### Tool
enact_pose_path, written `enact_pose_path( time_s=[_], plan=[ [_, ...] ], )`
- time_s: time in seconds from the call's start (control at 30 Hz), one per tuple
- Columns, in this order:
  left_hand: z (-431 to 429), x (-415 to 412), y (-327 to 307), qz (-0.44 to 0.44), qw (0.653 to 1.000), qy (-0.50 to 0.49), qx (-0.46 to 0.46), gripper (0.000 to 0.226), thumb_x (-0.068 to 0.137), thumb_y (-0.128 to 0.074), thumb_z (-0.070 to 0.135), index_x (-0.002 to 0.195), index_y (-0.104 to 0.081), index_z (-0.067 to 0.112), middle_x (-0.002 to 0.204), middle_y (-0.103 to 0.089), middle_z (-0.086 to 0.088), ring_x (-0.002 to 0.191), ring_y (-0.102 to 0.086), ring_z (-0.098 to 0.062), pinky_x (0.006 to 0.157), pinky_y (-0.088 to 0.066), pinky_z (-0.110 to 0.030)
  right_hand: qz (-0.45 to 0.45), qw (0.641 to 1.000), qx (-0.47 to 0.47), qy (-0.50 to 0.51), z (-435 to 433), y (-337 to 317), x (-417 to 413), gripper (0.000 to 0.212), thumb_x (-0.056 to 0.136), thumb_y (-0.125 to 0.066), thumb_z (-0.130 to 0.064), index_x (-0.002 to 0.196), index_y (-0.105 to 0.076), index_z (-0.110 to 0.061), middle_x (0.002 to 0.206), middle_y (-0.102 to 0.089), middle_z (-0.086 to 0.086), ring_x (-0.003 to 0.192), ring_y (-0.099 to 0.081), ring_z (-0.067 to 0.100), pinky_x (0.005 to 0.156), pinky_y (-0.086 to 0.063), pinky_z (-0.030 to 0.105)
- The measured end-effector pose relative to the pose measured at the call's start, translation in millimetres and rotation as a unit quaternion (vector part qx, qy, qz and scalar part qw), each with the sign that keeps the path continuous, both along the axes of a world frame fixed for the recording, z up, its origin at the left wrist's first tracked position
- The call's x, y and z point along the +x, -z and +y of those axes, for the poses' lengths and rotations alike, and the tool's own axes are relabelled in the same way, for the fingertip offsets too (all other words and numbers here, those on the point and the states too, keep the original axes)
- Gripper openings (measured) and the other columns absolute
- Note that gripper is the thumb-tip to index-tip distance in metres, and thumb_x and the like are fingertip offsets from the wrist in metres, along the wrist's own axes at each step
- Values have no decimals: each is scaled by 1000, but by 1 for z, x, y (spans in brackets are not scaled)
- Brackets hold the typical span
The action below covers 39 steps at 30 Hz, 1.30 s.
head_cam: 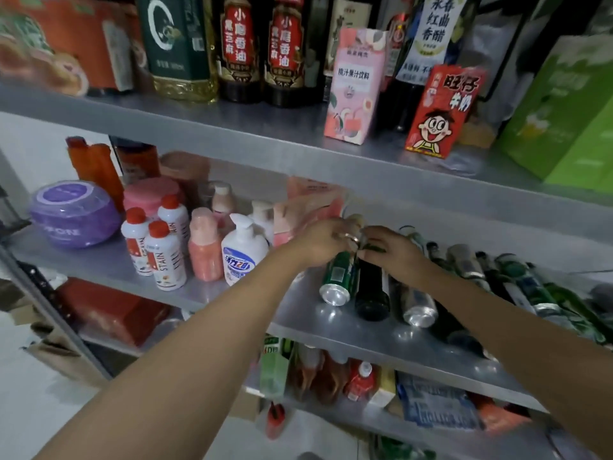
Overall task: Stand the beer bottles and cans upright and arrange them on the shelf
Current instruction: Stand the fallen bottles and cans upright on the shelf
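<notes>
Both hands are meeting over the near end of the middle shelf (331, 323), and the knuckles are hiding what lies beneath them. The left hand (323, 242) is curling its fingers (346, 234) round the far end of a green can (338, 277), grasping it. The can is lying on its side, its silver base facing outward below the fingers. The right hand (393, 252) is bending its fingers over the neck end of a dark bottle (371, 290), which is lying just beside the can. Whether they are closing on it cannot be told, since the neck is covered. A silver can (418, 307) is lying just right of the bottle, under the right wrist. Further right of the fingers, a row of green and dark bottles (517, 280) is lying flat, blurred and running out of view, with the labels unreadable.

Left of the fingers, white red-capped bottles (167, 260) are showing "STAIN", and a pump bottle (243, 252) is wearing a blue label too blurred to read. On the shelf above the fingers, a red carton (441, 111) is reading "旺仔牛奶". Two dark bottles (239, 48) there are reading "小磨香油", and their tops are being cut off by the picture's edge.
</notes>
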State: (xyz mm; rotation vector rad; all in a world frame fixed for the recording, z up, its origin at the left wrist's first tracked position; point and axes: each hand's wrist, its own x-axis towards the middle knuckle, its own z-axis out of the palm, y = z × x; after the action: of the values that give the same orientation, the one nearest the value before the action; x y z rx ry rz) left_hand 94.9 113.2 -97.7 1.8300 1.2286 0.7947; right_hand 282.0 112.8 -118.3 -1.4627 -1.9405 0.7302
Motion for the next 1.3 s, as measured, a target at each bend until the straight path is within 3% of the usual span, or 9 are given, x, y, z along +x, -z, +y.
enact_pose_path(
  time_s=[0.1, 0.2, 0.37, 0.5, 0.73, 0.83, 0.93, 1.03, 1.3],
  plan=[
    [0, -10, 11, 0, 999, -14, 47, 36, 85, -65, 11, 118, -62, -2, 120, -63, -13, 103, -61, -25, 85, -52, -31, -23, 999, 16, -36, 14, 10, -3, 39, 85, -73, -14, 121, -60, -8, 119, -63, 6, 106, -62, 14, 104, -46, 31],
    [-2, -23, 30, -16, 998, -13, 65, 40, 90, -63, 11, 129, -57, 5, 128, -62, -9, 116, -60, -26, 103, -45, -40, -96, 992, 12, -77, 23, 13, 3, 40, 86, -72, -20, 123, -61, -11, 125, -64, 1, 115, -61, 14, 106, -44, 34],
    [-27, -26, 64, -79, 984, -47, 152, 37, 93, -58, 7, 130, -58, 5, 130, -62, -6, 119, -58, -13, 106, -41, -26, -153, 980, 48, -117, 40, 12, 24, 30, 85, -70, -11, 113, -60, -18, 114, -67, -3, 107, -62, 11, 95, -46, 17],
    [-47, 3, 92, -88, 973, -97, 190, 39, 94, -57, 9, 133, -56, 6, 129, -61, -6, 118, -57, -15, 101, -43, -25, -215, 964, 84, -132, 46, 17, 45, 52, 80, -72, -32, 127, -56, -17, 125, -64, 4, 114, -61, 17, 104, -45, 31],
    [-94, 74, 83, -30, 960, -198, 194, 38, 94, -57, 11, 133, -56, 8, 130, -60, -4, 111, -56, -11, 92, -43, -22, -164, 970, 115, -138, 16, 14, 95, 46, 85, -72, -31, 127, -59, -15, 117, -65, 4, 105, -60, 17, 88, -41, 20],
    [-103, 101, 60, -35, 952, -235, 194, 32, 95, -55, 6, 127, -60, 6, 115, -61, 0, 103, -52, -9, 72, -41, -10, -107, 978, 124, -129, 8, 12, 111, 51, 85, -73, -32, 129, -58, -12, 122, -63, 7, 106, -58, 19, 91, -43, 24],
    [-105, 117, 51, 23, 951, -254, 176, 26, 93, -56, 7, 118, -63, 5, 100, -63, -4, 88, -56, -17, 58, -39, -23, -73, 982, 128, -118, 2, 14, 124, 50, 86, -72, -29, 129, -59, -8, 123, -63, 10, 98, -56, 17, 84, -43, 25],
    [-96, 121, 48, 76, 945, -275, 163, 18, 92, -59, 10, 109, -65, 7, 79, -62, -1, 66, -53, -12, 55, -40, -15, -44, 990, 86, -104, 8, 14, 131, 51, 84, -75, -27, 127, -59, -5, 113, -66, 12, 96, -66, 23, 88, -54, 35],
    [-56, 114, 44, 147, 941, -261, 157, 22, 92, -59, 16, 109, -70, 8, 106, -70, -9, 96, -62, -24, 89, -47, -32, -26, 996, 42, -76, 46, 4, 109, 26, 86, -73, -21, 107, -66, -8, 102, -69, 10, 95, -69, 24, 90, -56, 37]
  ],
)
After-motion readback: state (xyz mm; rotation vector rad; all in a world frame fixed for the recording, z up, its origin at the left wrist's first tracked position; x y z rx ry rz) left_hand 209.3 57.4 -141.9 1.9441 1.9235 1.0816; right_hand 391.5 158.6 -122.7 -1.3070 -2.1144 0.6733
